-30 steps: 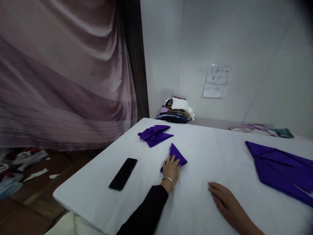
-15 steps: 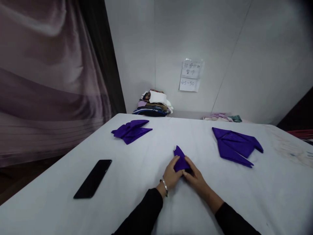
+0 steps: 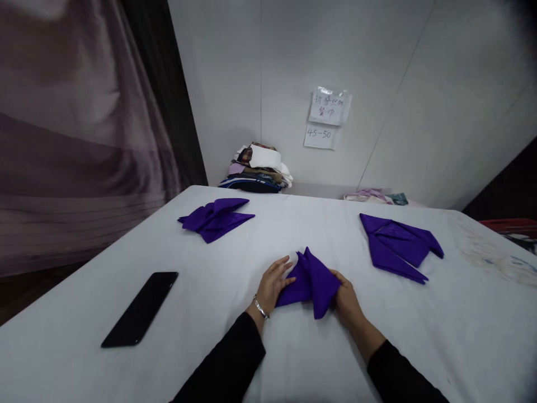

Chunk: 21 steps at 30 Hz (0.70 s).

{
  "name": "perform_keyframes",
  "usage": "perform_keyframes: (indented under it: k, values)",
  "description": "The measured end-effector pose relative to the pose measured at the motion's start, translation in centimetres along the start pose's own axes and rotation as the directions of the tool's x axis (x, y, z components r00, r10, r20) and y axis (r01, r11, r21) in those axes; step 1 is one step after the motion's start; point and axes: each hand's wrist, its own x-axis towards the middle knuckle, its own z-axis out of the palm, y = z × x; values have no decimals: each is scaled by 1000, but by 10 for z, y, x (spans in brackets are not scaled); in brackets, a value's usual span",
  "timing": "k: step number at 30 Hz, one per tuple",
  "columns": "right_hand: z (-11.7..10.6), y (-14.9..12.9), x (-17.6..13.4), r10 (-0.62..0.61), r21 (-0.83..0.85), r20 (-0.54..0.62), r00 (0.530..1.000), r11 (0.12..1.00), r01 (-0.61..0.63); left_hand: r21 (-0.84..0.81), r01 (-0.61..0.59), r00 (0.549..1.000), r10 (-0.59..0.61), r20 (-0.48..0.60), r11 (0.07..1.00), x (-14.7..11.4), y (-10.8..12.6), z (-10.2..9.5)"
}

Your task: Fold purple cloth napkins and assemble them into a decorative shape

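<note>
Between my two hands is a purple cloth napkin (image 3: 319,282), partly folded, with a pointed tip at the top and a loose flap hanging down in front. My left hand (image 3: 271,288), with a silver bracelet at the wrist, grips the napkin's left side, thumb across the front and fingers behind its upper edge. My right hand (image 3: 347,299) holds the right edge, with most of its fingers hidden behind the cloth. Farther back lie two other folded purple napkins: one at the left (image 3: 215,219) and a wider one at the right (image 3: 396,246).
A black phone (image 3: 140,309) lies on the white-covered table (image 3: 201,358) at the left. Past the far edge are a pile of folded clothes (image 3: 258,170) and some pink cloth (image 3: 369,195). Paper signs (image 3: 327,115) hang on the wall; a curtain (image 3: 75,145) hangs at left.
My hands have moved apart, the left one leftward. The napkin, a small compact bundle before, is now spread wider with a flap hanging in front. The view has shifted slightly.
</note>
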Motion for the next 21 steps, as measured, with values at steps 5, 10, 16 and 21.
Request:
perform_keyframes:
  k: [5,10,16,21]
  values:
    - [-3,-15,-2,138,159,16,990,978,-138,406,-103,988,142,-67,908,4,-13,0]
    - [-5,-27,-3,199,245,82,977,946,-213,800,-281,952,258,164,530,-3,-23,-2]
    - [-27,-24,10,117,258,-118,986,963,-83,901,-281,946,250,204,331,-4,-23,-3]
    - [-57,-21,23,-134,-95,-383,914,990,105,975,-215,953,230,195,64,-8,-17,5]
